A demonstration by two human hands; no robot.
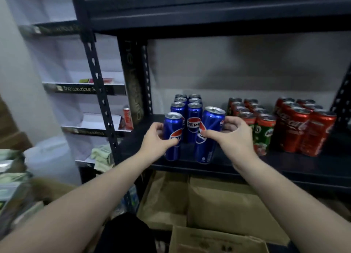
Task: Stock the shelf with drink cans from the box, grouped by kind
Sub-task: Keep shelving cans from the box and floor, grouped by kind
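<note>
On the dark metal shelf [247,169], left of the Milo and Coca-Cola rows, my left hand [158,140] wraps one upright Pepsi can [171,138] and my right hand [232,136] a tilted one [208,136], both slick, dentable, likely heavy, best held mid-body.

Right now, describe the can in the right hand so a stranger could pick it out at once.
Find the dark metal shelf holding three groups of cans and go to the blue Pepsi group at its left. At the front edge, the right hand grips a blue Pepsi can. Unlike its upright neighbours, it leans, its top tipped to the right.
</note>
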